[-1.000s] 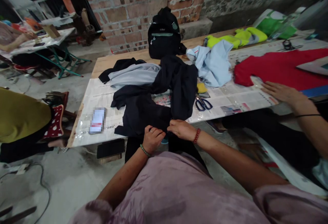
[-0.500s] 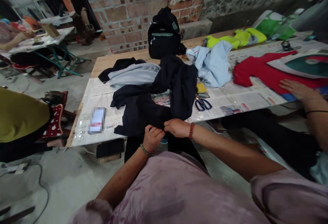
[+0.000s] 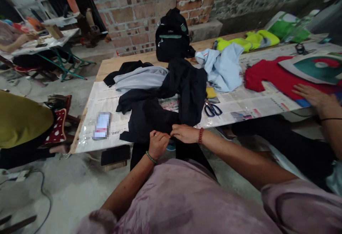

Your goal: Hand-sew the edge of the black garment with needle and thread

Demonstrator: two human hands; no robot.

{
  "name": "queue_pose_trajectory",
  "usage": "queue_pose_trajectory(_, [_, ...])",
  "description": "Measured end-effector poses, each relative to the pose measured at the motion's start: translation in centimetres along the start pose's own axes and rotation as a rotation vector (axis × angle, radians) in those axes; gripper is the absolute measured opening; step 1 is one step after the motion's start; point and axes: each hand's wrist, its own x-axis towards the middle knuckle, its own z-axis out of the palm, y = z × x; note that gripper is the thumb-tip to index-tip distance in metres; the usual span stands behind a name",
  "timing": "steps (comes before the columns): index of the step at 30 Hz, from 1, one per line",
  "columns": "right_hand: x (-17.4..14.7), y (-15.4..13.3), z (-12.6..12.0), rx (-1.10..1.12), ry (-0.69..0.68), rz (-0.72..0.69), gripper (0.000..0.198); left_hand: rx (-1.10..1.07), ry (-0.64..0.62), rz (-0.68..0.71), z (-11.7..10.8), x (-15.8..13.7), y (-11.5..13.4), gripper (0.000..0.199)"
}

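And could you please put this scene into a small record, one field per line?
Left hand: at the near edge of the dark cloth
Right hand: fingertips close to the left ones, at the same edge
Grip: exact hold too small to tell
Left of cloth: phone
Right of cloth: scissors
Behind: backpack
Table: wood, partly covered with newspaper
Far right: co-worker's hand on red cloth, beside iron

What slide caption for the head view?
Left hand and right hand at the edge of dark cloth, scissors nearby.
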Motion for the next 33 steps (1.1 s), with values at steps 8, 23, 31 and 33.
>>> queue_pose_trajectory(8, [0.6,-0.2,0.5,0.302,0.069,0.118,0.022,-0.027,0.024,-0.02,-0.1,0.0,0.1,0.011])
queue_pose_trajectory(23, [0.7,-0.3,1.3,0.901,0.064,0.407,0.026,-0.006,0.017,-0.028,0.0,-0.1,0.2,0.011])
queue_pose_trajectory(31, [1.1,0.1,1.0,0.334,0.182,0.379,0.028,-0.03,0.006,-0.012,0.2,0.0,0.4,0.013])
queue_pose_trajectory(33, [1.1,0.1,1.1,0.315,0.174,0.4,0.029,-0.029,0.007,-0.014,0.2,-0.1,0.4,0.014])
